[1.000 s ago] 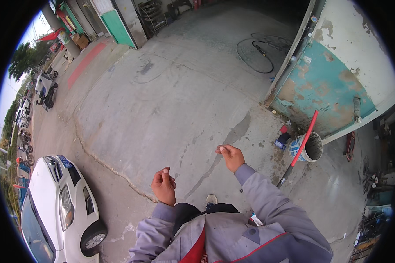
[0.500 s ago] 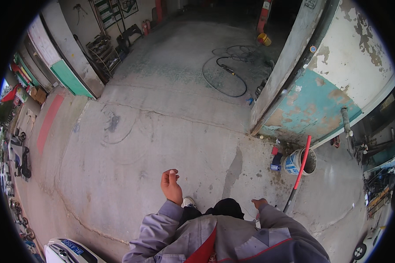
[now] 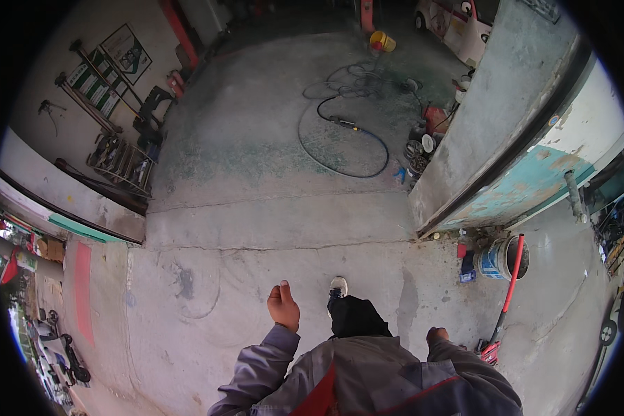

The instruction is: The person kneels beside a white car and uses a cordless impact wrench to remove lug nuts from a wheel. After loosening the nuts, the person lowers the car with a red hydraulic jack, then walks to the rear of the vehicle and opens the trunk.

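Note:
My left hand (image 3: 283, 307) hangs in front of me above the concrete floor. Its fingers are curled in with the thumb on top, and nothing shows in them. On the other side my right hand (image 3: 437, 335) is partly covered by the grey sleeve, its fingers turned from view. To the right of that hand, apart from it, a long red-and-black handle (image 3: 512, 281) slants up from a red metal base (image 3: 489, 352), like a floor jack. My foot in a light shoe (image 3: 338, 286) is stretched forward between the hands.
A white-and-blue bucket (image 3: 494, 261) stands by the peeling wall's foot, right. Beyond the doorway a black hose (image 3: 387, 156) lies coiled near a yellow bucket (image 3: 383, 41). A metal rack (image 3: 123, 163) stands inside at left; a motor scooter (image 3: 62, 350) is outside, far left.
I have stepped forward toward the doorway, and one foot has come ahead. The hose and rack look nearer. My right hand has drawn in its pointing finger.

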`<state>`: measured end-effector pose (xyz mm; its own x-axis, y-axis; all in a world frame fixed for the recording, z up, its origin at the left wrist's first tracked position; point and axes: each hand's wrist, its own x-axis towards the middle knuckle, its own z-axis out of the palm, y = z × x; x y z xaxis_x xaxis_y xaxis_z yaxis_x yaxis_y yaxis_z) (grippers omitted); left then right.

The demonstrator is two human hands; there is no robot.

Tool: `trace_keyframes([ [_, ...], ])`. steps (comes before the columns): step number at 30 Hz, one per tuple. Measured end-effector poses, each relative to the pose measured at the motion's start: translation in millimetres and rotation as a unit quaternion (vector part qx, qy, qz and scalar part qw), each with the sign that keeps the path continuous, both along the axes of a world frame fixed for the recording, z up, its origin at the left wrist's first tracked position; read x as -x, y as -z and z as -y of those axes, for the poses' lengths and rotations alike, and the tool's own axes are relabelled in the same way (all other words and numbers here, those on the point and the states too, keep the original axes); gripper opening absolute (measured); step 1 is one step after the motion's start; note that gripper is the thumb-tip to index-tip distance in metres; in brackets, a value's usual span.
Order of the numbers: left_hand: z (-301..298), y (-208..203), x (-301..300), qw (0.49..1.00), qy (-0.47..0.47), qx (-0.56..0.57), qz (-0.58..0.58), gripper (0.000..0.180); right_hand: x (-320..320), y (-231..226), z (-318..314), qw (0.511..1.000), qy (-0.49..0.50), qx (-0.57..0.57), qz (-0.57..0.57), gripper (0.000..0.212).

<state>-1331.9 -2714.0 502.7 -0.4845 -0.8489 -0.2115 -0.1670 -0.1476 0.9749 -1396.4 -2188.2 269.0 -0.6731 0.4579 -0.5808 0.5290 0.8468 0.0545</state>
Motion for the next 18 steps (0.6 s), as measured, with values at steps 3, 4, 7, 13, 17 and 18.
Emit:
trace_keyframes([
  [3, 79.3, -49.4, 90.0, 0.994, 0.082, 0.067, -0.008, 0.047, 171.6, -49.0, 192.8, 0.971, -0.171, 0.13, -0.101, 0.046],
  [4, 103.3, -70.2, 125.8, 0.987, 0.124, 0.1, -0.031, 0.045, 230.4, -78.5, 258.0, 0.952, -0.167, 0.22, -0.128, 0.038],
  [7, 177.5, -148.6, 233.4, 0.947, 0.215, 0.235, -0.037, 0.035, 384.1, -218.6, 444.8, 0.815, -0.213, 0.511, -0.17, 0.029],
  [13, 343.6, -296.3, 386.0, 0.86, 0.445, 0.159, -0.19, 0.032, 523.3, -550.9, 552.5, 0.476, -0.357, 0.767, -0.241, 0.027],
  [17, 480.2, -243.9, 473.8, 0.633, 0.525, -0.189, -0.536, 0.064, 611.4, -523.3, 551.7, 0.241, -0.28, 0.911, -0.181, 0.043],
  [18, 497.0, -197.7, 503.5, 0.569, 0.454, -0.38, -0.571, 0.07, 642.2, -480.7, 564.9, 0.22, -0.191, 0.952, -0.099, 0.052],
])
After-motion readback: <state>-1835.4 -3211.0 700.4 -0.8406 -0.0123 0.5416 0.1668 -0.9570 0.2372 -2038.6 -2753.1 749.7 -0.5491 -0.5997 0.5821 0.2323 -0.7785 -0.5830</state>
